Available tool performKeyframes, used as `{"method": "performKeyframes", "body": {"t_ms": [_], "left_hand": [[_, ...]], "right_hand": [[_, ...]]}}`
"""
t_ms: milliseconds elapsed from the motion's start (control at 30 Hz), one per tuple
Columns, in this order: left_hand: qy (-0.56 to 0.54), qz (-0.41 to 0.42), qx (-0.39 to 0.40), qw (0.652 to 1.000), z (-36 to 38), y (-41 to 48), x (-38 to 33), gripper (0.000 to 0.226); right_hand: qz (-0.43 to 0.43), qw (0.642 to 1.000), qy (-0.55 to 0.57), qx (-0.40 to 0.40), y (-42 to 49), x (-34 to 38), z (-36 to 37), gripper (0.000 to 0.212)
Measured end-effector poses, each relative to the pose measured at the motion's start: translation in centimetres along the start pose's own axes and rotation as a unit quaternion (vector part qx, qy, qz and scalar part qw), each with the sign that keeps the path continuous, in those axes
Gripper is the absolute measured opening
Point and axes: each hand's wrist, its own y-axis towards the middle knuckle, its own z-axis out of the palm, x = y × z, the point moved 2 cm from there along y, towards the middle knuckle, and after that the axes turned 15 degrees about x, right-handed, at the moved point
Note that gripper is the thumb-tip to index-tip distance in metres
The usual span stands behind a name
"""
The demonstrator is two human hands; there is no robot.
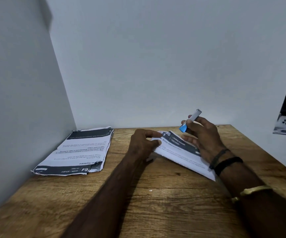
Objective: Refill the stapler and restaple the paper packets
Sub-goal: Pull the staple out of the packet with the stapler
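**Bench contents, left to right: packets, hands, stapler**

1. Stack of paper packets (77,150): lies flat on the bench (156,203), well to the left of the left hand, beside the side wall (18,100). Corners are curled and worn.
2. Left hand (144,145): thumb and fingers pinch the corner of the loose packet.
3. Loose packet (178,152): lies between the two hands, raised at the left hand's corner. Its far end runs under the right wrist.
4. Stapler (190,120): small, silver with a blue end. It is held above the packet, just right of the left hand, and is not touching the paper.
5. Right hand (205,136): upper fingers and thumb are curled round the stapler, lower fingers spread over the packet.

Risk, as judged: the sheets may fan apart under a one-corner pinch, so a staple could miss the lower pages. The fingertip hold on the stapler looks light, so it could twist or slip when squeezed. Whether the stapler is loaded cannot be told.
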Motion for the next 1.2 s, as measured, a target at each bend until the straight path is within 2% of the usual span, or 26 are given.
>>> {"method": "performKeyframes", "body": {"t_ms": [100,167,233,300,333,400,533,733,800,867,967,1200], "left_hand": [[-0.010,0.004,-0.115,0.993,-1.4,0.2,0.3,0.021],[-0.019,0.004,-0.147,0.989,-1.8,0.3,0.4,0.030],[-0.041,0.001,-0.154,0.987,-1.9,0.3,0.4,0.039],[-0.051,-0.004,-0.152,0.987,-1.7,0.3,0.3,0.048],[-0.052,-0.005,-0.151,0.987,-1.6,0.3,0.3,0.051],[-0.052,-0.004,-0.153,0.987,-1.5,0.2,0.2,0.056],[-0.048,-0.003,-0.155,0.987,-1.7,0.2,0.3,0.059],[-0.083,-0.009,-0.149,0.985,-1.7,0.6,0.8,0.060],[-0.099,-0.011,-0.151,0.984,-1.6,0.6,0.8,0.058],[-0.120,-0.009,-0.148,0.982,-1.4,0.6,0.7,0.057],[-0.162,-0.008,-0.126,0.979,-0.8,0.2,0.3,0.058],[-0.187,-0.009,-0.060,0.981,2.0,0.3,-0.7,0.049]], "right_hand": [[-0.026,0.990,-0.131,0.052,-0.6,0.7,0.7,0.014],[-0.023,0.958,-0.263,0.110,-1.1,0.9,1.5,0.014],[-0.021,0.903,-0.404,0.147,-1.6,0.7,2.7,0.017],[-0.026,0.828,-0.536,0.161,-2.1,0.5,3.9,0.008],[-0.023,0.798,-0.580,0.162,-2.3,0.3,4.3,0.013],[-0.002,0.771,-0.617,0.159,-2.6,-0.4,4.8,0.025],[0.028,0.737,-0.658,0.153,-2.9,-1.6,5.1,0.024],[0.026,0.749,-0.645,0.147,-2.8,-2.0,5.0,0.031],[-0.004,0.785,-0.612,0.098,-2.7,-1.6,4.6,0.030],[-0.022,0.837,-0.545,0.034,-2.5,-1.1,4.1,0.024],[-0.007,0.898,-0.440,0.009,-2.0,-1.0,3.6,0.028],[0.004,0.929,-0.362,-0.076,-1.4,0.0,1.0,0.011]]}}
